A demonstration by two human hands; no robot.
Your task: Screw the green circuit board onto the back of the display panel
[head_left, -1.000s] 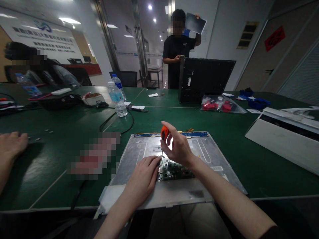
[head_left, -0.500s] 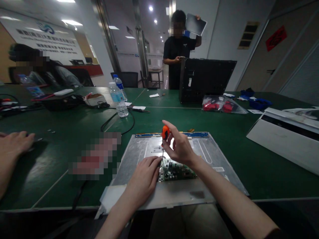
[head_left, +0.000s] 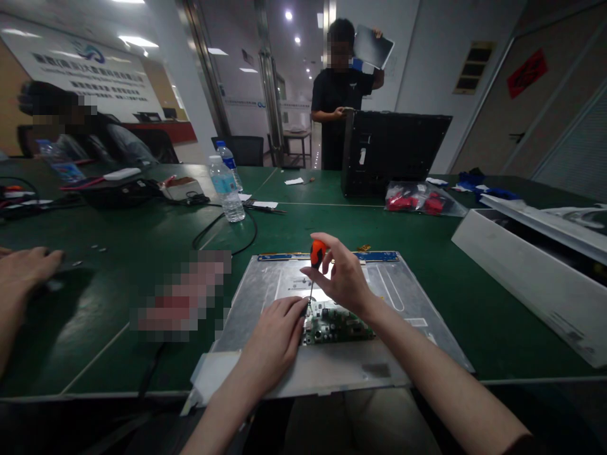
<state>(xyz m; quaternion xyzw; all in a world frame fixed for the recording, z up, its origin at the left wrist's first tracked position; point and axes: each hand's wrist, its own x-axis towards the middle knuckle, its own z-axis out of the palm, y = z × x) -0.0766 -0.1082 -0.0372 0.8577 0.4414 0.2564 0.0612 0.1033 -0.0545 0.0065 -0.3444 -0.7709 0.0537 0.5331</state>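
Observation:
My right hand (head_left: 344, 281) has a small screwdriver (head_left: 317, 253) with an orange and black handle against its fingers. The thumb sticks out to the left, apart from the handle. The screwdriver stands nearly upright, its tip down by the upper left corner of a green circuit board (head_left: 334, 325). My left hand (head_left: 279, 322) lies at the board's left side with its fingers stretched out, fingertips beside the screwdriver tip. Beneath both is a flat silver metal panel (head_left: 403, 341) with a blue strip (head_left: 379, 256) along its far edge. Whatever the tip touches is too small to make out.
A white box (head_left: 526, 284) lies to the right. Water bottles (head_left: 227, 193) and a cable (head_left: 253, 237) are beyond the panel's left. Another person's hand (head_left: 33, 272) rests at the far left. One person stands behind a black monitor-like case (head_left: 396, 151).
My right thumb has come off the screwdriver handle, and the handle now leans slightly more to the right. The white box has shifted left and its dark opening shows wider. My left hand stays put.

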